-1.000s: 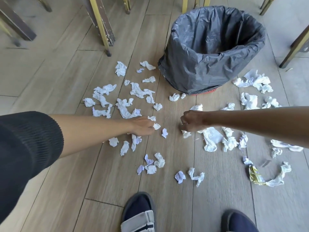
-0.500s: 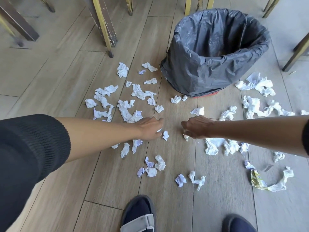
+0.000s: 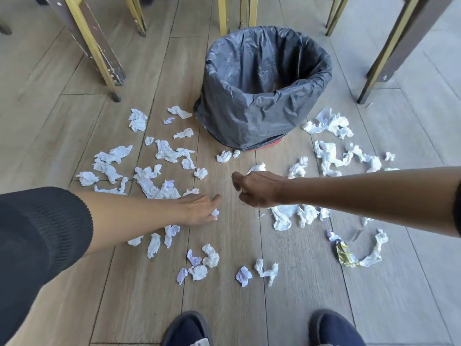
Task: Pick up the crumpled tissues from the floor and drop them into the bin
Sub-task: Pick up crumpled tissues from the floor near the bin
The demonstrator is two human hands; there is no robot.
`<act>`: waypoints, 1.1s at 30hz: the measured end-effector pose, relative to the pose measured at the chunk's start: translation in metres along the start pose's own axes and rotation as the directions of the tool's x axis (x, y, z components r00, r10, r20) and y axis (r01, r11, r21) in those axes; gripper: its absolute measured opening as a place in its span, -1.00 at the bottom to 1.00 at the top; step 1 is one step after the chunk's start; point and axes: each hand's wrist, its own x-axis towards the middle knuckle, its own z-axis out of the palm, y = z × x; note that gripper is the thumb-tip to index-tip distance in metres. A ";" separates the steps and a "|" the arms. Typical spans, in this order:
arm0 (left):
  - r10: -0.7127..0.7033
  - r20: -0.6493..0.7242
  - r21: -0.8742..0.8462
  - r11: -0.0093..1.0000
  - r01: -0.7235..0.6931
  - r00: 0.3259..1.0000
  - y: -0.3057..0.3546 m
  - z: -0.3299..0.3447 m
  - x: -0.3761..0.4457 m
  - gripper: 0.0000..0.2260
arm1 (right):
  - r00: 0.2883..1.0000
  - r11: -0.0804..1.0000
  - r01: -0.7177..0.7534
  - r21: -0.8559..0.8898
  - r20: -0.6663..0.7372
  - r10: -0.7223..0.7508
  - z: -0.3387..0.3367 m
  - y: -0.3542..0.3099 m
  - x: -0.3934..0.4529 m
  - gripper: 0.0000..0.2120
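Several crumpled white tissues (image 3: 164,152) lie scattered over the wooden floor around a bin lined with a dark grey bag (image 3: 252,121). My left hand (image 3: 199,208) hovers low over the floor in front of the bin and holds a small tissue (image 3: 215,212) under its fingers, index finger pointing forward. My right hand (image 3: 259,188) is just to the right of it, fingers curled round a small tissue that barely shows. More tissues (image 3: 283,217) lie beneath my right wrist.
Brown-and-yellow furniture legs (image 3: 99,53) stand at the back left, and another leg (image 3: 391,58) at the back right. A yellow wrapper (image 3: 345,253) lies at the right among the tissues. My two dark shoes (image 3: 185,329) are at the bottom edge.
Both hands have risen off the floor with the small tissues they closed on. The view has pulled back, so the bin sits lower in the frame.
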 end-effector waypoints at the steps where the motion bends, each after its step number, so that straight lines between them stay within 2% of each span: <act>1: -0.002 0.002 -0.002 1.000 0.002 1.000 -0.002 0.001 0.001 -0.60 | 1.000 1.000 -0.001 0.010 -0.028 0.001 0.000 0.000 -0.002 -0.89; 2: -0.007 0.005 -0.013 1.000 0.007 1.000 -0.005 0.003 0.002 -0.65 | 0.998 1.000 -0.002 0.014 -0.056 0.003 -0.001 0.001 -0.004 -0.87; 4: -0.015 0.023 -0.039 0.999 0.016 1.000 -0.010 0.004 0.001 -0.71 | 0.996 1.000 -0.005 0.023 -0.089 0.007 -0.003 0.003 -0.007 -0.69; 7: 0.025 0.017 -0.057 0.998 -0.024 1.000 -0.011 -0.003 -0.005 -0.76 | 0.996 0.998 -0.007 0.059 -0.090 0.013 -0.011 0.005 -0.010 -0.52; 11: 0.046 -0.244 -0.200 0.975 -0.097 0.969 -0.007 -0.034 -0.010 -0.70 | 0.986 0.997 0.015 0.071 -0.169 -0.003 -0.040 0.003 -0.010 -0.48; 14: -0.023 -0.419 -0.335 0.933 -0.130 0.908 -0.004 -0.071 -0.011 -0.68 | 0.969 0.998 0.019 0.064 -0.247 -0.002 -0.076 0.003 -0.010 -0.50; 17: -0.083 -0.559 -0.371 0.915 -0.160 0.825 0.000 -0.116 -0.016 -0.61 | 0.949 0.993 0.003 0.120 -0.312 0.034 -0.123 0.006 -0.015 -0.54; 19: -0.154 -0.653 -0.440 0.874 -0.206 0.741 0.003 -0.147 -0.023 -0.57 | 0.925 0.971 -0.018 0.236 -0.365 0.106 -0.156 0.009 -0.022 -0.59; 21: -0.223 -0.709 -0.501 0.827 -0.256 0.669 0.007 -0.177 -0.033 -0.57 | 0.892 0.880 -0.051 0.472 -0.375 0.253 -0.187 0.017 -0.026 -0.67; 24: -0.357 -0.694 -0.613 0.749 -0.253 0.624 0.011 -0.225 -0.037 -0.60 | 0.802 0.709 -0.089 0.699 -0.372 0.467 -0.222 0.034 -0.020 -0.69; 25: -0.445 -0.656 -0.689 0.683 -0.243 0.610 0.011 -0.242 -0.033 -0.63 | 0.762 0.654 -0.101 0.750 -0.364 0.536 -0.231 0.041 -0.017 -0.66; 26: -0.538 -0.583 -0.784 0.568 -0.249 0.608 0.010 -0.258 -0.026 -0.68 | 0.727 0.576 -0.103 0.811 -0.334 0.600 -0.236 0.046 -0.014 -0.64; 28: -0.633 -0.345 -0.939 0.226 -0.260 0.693 0.007 -0.286 -0.011 -0.83 | 0.717 0.357 -0.067 0.932 -0.204 0.667 -0.244 0.055 -0.010 -0.62; 29: -0.615 -0.255 -0.963 0.087 -0.257 0.747 0.004 -0.296 -0.007 -0.85 | 0.734 0.233 -0.027 0.972 -0.139 0.665 -0.247 0.058 -0.008 -0.65; 31: -0.531 -0.168 -0.962 -0.095 -0.256 0.831 0.000 -0.312 -0.003 -0.80 | 0.729 0.002 0.043 0.999 -0.033 0.684 -0.249 0.067 -0.005 -0.67; 33: -0.504 -0.121 -0.937 -0.226 -0.266 0.855 -0.001 -0.324 -0.004 -0.61 | 0.708 -0.132 0.105 0.986 0.019 0.706 -0.250 0.077 0.000 -0.53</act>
